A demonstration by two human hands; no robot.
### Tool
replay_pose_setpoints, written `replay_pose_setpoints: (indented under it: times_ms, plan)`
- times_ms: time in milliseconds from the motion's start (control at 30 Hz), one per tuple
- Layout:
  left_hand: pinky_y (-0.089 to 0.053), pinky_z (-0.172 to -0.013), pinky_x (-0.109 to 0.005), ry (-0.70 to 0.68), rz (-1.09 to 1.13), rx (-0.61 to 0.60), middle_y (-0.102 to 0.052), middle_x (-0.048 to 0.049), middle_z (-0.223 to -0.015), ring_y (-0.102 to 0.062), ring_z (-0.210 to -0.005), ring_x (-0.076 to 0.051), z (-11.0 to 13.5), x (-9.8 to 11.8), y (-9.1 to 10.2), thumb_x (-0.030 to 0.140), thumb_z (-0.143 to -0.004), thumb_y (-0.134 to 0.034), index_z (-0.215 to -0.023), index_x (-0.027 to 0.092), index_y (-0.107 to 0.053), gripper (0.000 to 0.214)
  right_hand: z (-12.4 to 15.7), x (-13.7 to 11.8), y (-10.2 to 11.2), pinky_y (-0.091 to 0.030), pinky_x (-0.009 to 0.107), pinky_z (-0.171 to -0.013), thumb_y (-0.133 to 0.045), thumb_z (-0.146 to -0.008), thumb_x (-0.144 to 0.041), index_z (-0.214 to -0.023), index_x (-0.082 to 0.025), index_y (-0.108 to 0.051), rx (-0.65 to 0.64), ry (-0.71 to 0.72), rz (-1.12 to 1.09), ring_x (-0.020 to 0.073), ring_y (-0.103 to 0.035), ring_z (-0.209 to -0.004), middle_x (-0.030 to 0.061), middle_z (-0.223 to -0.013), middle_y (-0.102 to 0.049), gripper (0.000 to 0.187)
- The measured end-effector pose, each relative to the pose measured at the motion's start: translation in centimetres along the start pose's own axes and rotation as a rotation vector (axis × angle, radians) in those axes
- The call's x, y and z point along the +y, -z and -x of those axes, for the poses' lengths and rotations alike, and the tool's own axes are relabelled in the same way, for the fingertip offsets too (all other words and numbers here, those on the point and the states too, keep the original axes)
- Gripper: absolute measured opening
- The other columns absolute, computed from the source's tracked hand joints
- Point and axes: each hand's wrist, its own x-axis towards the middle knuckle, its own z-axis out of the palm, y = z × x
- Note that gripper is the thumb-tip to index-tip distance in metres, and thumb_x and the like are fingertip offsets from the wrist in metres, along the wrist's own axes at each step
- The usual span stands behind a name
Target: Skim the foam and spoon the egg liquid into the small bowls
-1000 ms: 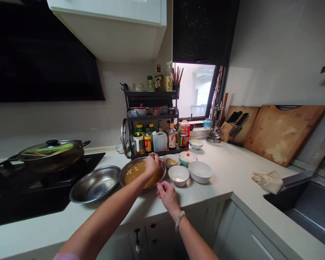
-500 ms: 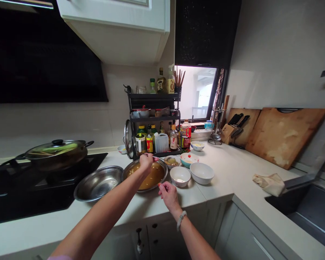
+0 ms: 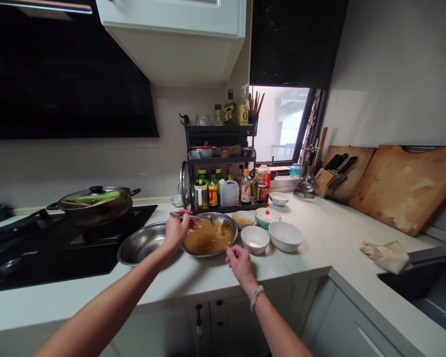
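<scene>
My left hand (image 3: 177,230) is closed around the handle of a metal spoon (image 3: 217,218). The spoon's head is over the far right part of a metal basin (image 3: 202,256) of brown liquid with pale bits. At the basin's near right rim, my right hand (image 3: 240,264) has its thumb and fingers pinched together, seemingly on the rim. A small bowl (image 3: 244,218) with yellowish liquid stands just right of the basin. In front of it is a white bowl (image 3: 255,240) with a little pale stuff at the bottom.
An empty metal basin (image 3: 134,246) sits left, beside the stove with a lidded pan (image 3: 96,206). Right are a larger white bowl (image 3: 285,236) and a strawberry-patterned bowl (image 3: 267,216). Behind stands a black rack (image 3: 221,160) of bottles. A cloth (image 3: 384,256) lies by the sink.
My left hand has moved left, bringing the spoon from the small bowl back over the basin. My right hand stays at the rim. The view has shifted slightly left.
</scene>
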Motion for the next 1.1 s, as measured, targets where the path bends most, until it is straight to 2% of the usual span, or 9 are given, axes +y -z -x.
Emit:
replay_pose_setpoints:
  times_ms: [100, 200, 267, 367, 500, 600, 800, 967, 1100]
  plan:
    - [-0.054, -0.056, -0.027, -0.202, -0.206, -0.127, -0.068, -0.0011, -0.058, -0.067, -0.054, -0.018, 2.0, 0.3, 2.0, 0.031, -0.087, -0.044, -0.091, 0.018, -0.061, 0.021, 0.0, 0.0, 0.0, -0.036, 0.022, -0.043, -0.054, -0.082, -0.051, -0.062, -0.02, -0.052, 0.001, 0.007, 0.005, 0.0109, -0.046, -0.042, -0.0003, -0.051, -0.057, 0.037]
    - [-0.053, -0.062, -0.026, -0.439, -0.294, -0.209, -0.07, -0.0015, -0.068, -0.068, -0.062, -0.016, 3.1, 0.5, 2.9, 0.031, -0.086, -0.047, -0.091, 0.02, -0.061, 0.019, 0.1, 0.0, 0.0, -0.035, 0.022, -0.043, -0.054, -0.082, -0.051, -0.061, -0.02, -0.052, 0.005, 0.01, 0.015, 0.0107, -0.045, -0.042, -0.0004, -0.051, -0.056, 0.038]
    - [-0.053, -0.063, -0.026, -0.471, -0.288, -0.198, -0.07, -0.002, -0.071, -0.068, -0.063, -0.016, 3.1, 0.5, 2.7, 0.032, -0.086, -0.048, -0.09, 0.019, -0.061, 0.019, 0.1, 0.0, 0.0, -0.035, 0.022, -0.043, -0.054, -0.083, -0.051, -0.061, -0.02, -0.052, 0.008, 0.013, 0.027, 0.0106, -0.046, -0.043, -0.0004, -0.051, -0.056, 0.038]
    - [-0.053, -0.059, -0.026, -0.289, -0.186, -0.085, -0.068, -0.0008, -0.061, -0.067, -0.057, -0.017, 2.0, 0.3, 1.0, 0.033, -0.088, -0.045, -0.093, 0.018, -0.06, 0.021, 0.1, 0.1, 0.0, -0.036, 0.022, -0.044, -0.053, -0.083, -0.05, -0.061, -0.02, -0.052, 0.011, 0.017, 0.038, 0.0107, -0.046, -0.042, -0.0003, -0.051, -0.056, 0.037]
    - [-0.053, -0.052, -0.028, -0.047, 0.108, -0.017, -0.067, -0.0028, -0.056, -0.068, -0.053, -0.02, -0.4, 0.2, -3.2, 0.034, -0.088, -0.042, -0.09, 0.017, -0.057, 0.023, 0.1, 0.1, 0.0, -0.035, 0.022, -0.042, -0.052, -0.083, -0.049, -0.061, -0.02, -0.051, 0.004, 0.013, 0.029, 0.0106, -0.045, -0.042, -0.0004, -0.051, -0.056, 0.036]
    - [-0.053, -0.052, -0.027, -0.016, 0.188, -0.049, -0.066, -0.0028, -0.056, -0.067, -0.051, -0.019, -1.4, 0.4, -6.8, 0.031, -0.086, -0.042, -0.087, 0.017, -0.057, 0.02, 0.1, 0.0, 0.0, -0.035, 0.021, -0.043, -0.052, -0.084, -0.048, -0.061, -0.02, -0.051, 0.003, 0.015, 0.038, 0.0105, -0.046, -0.043, -0.0005, -0.051, -0.055, 0.036]
    - [-0.047, -0.051, -0.024, -0.147, -0.026, -0.184, -0.063, -0.0019, -0.054, -0.065, -0.05, -0.018, -1.2, 0.0, -12.5, 0.029, -0.087, -0.042, -0.087, 0.016, -0.059, 0.021, 0.1, -0.1, -0.1, -0.035, 0.021, -0.041, -0.052, -0.083, -0.047, -0.062, -0.02, -0.05, -0.002, -0.014, 0.009, 0.01, -0.045, -0.04, -0.001, -0.052, -0.055, 0.034]
    - [-0.045, -0.051, -0.024, -0.101, -0.11, -0.237, -0.063, -0.0027, -0.054, -0.064, -0.051, -0.017, -0.7, -1.0, -14.7, 0.027, -0.087, -0.043, -0.087, 0.016, -0.061, 0.022, 0.1, -0.1, -0.1, -0.036, 0.021, -0.042, -0.052, -0.083, -0.045, -0.061, -0.02, -0.051, -0.003, 0.004, 0.018, 0.0099, -0.046, -0.041, -0.0013, -0.051, -0.055, 0.033]
    - [-0.048, -0.056, -0.025, 0.172, -0.036, -0.137, -0.067, -0.0067, -0.057, -0.067, -0.056, -0.019, -1.3, -1.3, -15.2, 0.024, -0.085, -0.046, -0.082, 0.014, -0.064, 0.021, 0.1, -0.1, -0.1, -0.036, 0.021, -0.041, -0.052, -0.083, -0.046, -0.062, -0.02, -0.051, -0.007, -0.004, 0.009, 0.01, -0.046, -0.041, -0.0009, -0.052, -0.055, 0.034]
